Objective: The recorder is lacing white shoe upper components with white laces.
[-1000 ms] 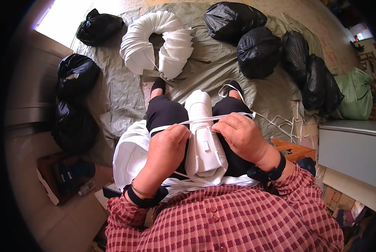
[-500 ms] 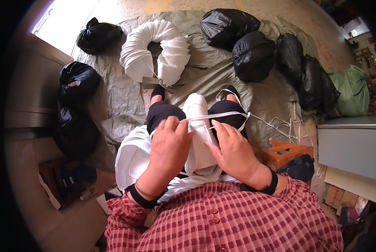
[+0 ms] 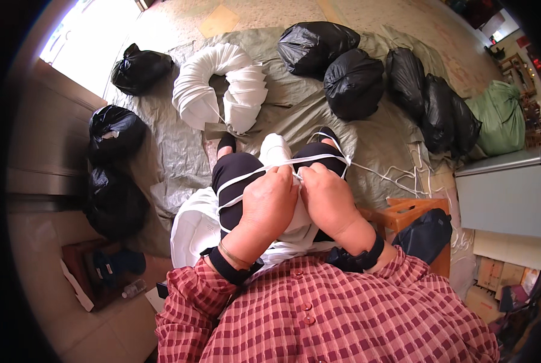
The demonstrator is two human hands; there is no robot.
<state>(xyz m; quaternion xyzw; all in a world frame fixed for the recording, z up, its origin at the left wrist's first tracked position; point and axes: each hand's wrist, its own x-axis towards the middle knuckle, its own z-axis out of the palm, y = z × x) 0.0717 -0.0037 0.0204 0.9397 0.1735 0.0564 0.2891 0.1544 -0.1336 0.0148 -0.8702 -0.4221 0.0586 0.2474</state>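
Observation:
A white shoe upper (image 3: 274,149) lies lengthwise between my knees, its toe pointing away from me. My left hand (image 3: 269,202) and my right hand (image 3: 329,199) meet above its middle, fingertips closed in a pinch on a thin white shoelace (image 3: 319,158). Most of the upper and the exact spot gripped are covered by my hands. Strands of lace loop over my left thigh and run right across my right knee. Beside my left thigh rests a pile of more white uppers (image 3: 193,225).
A curved stack of white uppers (image 3: 195,78) lies ahead on the grey-green tarp (image 3: 161,187). Black bags (image 3: 354,85) surround it, with a green sack (image 3: 499,118) at far right. Loose white cords (image 3: 412,175) trail near a wooden stool (image 3: 403,213). A grey cabinet (image 3: 506,193) stands right.
My hands have come together over the upper, fingers closing on the lace. The lace now hangs in loops over my left thigh. The whole view has shifted slightly.

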